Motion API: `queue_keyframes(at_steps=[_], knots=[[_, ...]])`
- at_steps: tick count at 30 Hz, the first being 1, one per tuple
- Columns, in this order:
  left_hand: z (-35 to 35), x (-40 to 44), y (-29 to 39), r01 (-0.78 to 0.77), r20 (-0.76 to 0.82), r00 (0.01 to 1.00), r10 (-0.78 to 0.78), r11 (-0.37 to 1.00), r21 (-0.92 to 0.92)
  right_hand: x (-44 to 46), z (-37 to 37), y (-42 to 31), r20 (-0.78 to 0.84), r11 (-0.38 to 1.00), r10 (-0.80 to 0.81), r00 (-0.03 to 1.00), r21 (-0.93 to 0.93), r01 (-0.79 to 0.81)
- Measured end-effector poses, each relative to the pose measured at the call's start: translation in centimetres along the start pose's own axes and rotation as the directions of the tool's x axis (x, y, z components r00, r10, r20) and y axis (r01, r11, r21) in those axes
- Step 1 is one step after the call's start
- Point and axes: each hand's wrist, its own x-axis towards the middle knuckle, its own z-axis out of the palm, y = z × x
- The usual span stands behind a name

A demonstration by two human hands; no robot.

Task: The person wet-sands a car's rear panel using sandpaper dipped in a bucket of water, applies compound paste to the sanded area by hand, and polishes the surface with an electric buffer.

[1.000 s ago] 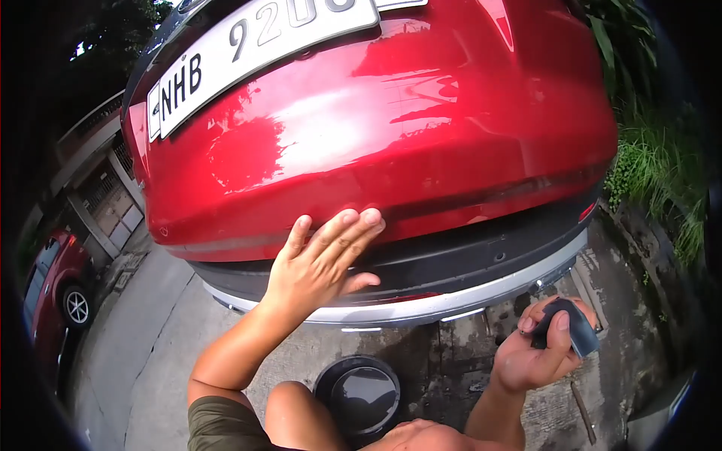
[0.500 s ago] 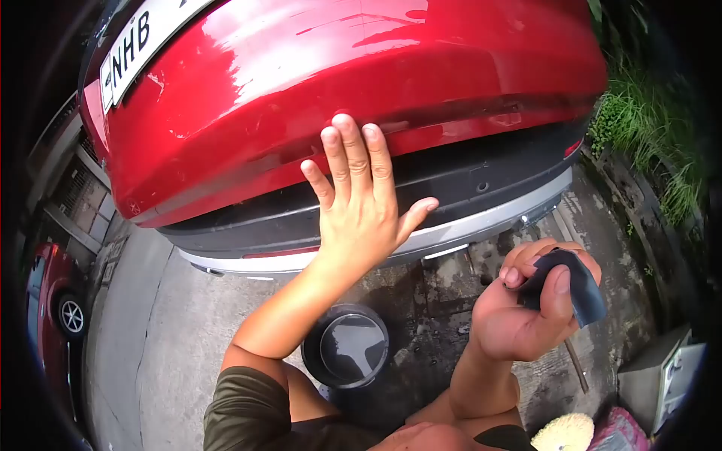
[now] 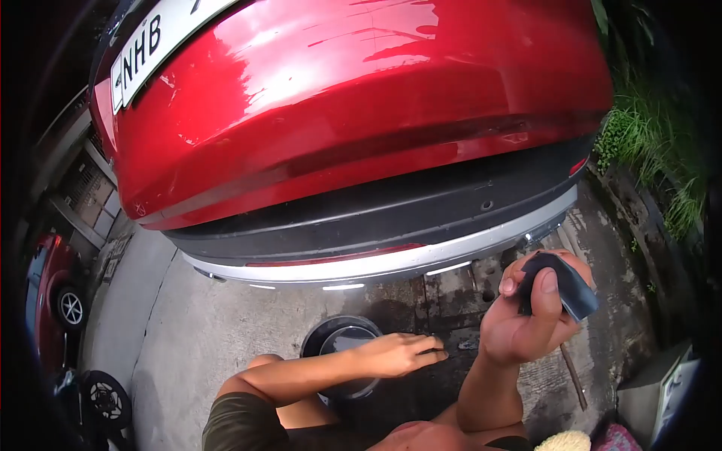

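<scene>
My right hand (image 3: 538, 312) is raised at the right, thumb and fingers closed round a folded dark sheet of sandpaper (image 3: 575, 293). Over a round black bucket (image 3: 314, 332) passes my left forearm, and my left hand (image 3: 406, 355) is just past the rim, empty, with its fingers loosely bent and slightly apart. Liquid in the bucket shows reflections. In front of both hands is the red tailgate (image 3: 361, 120) of a car, above a black and silver rear bumper (image 3: 376, 218). Neither hand touches the car.
A stick (image 3: 574, 376) lies on the wet concrete at right, near a grey box (image 3: 650, 391). A cream fluffy pad (image 3: 564, 442) and pinkish cloth (image 3: 618, 438) are at the lower edge. Grass (image 3: 654, 158) lines the right. Another red car (image 3: 49, 282) and a dark wheel (image 3: 105, 400) are left.
My left hand has left the red tailgate and moved down and toward me, beside the bucket. My right hand still holds the sandpaper in nearly the same place. The view has shifted slightly.
</scene>
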Motion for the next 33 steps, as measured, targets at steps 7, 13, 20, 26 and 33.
queue_keyframes(at_steps=[7,13,20,26,33], knots=[[10.9,-8.1,1.0,0.491,0.548,0.781,-0.299,0.837,-0.242,-1.6,1.7,1.7,0.114,0.981,0.095,0.989,-0.179,-0.073],[14.2,-9.3,0.8,0.545,0.746,0.653,-0.130,0.764,-0.344,-4.5,4.4,4.0,0.648,0.880,0.313,0.694,-0.472,0.045],[20.6,-14.4,4.0,0.568,0.860,0.459,0.223,0.671,-0.477,-17.4,4.3,14.4,0.705,0.694,0.702,-0.096,-0.648,0.315],[26.0,-20.3,4.5,0.555,0.891,0.374,0.256,0.708,-0.437,-34.6,-4.7,22.9,0.454,0.599,0.800,-0.392,-0.643,0.478],[16.7,-18.3,2.8,0.621,0.942,0.336,-0.025,0.757,-0.201,-38.7,-8.8,25.6,0.215,0.477,0.857,-0.469,-0.678,0.559]])
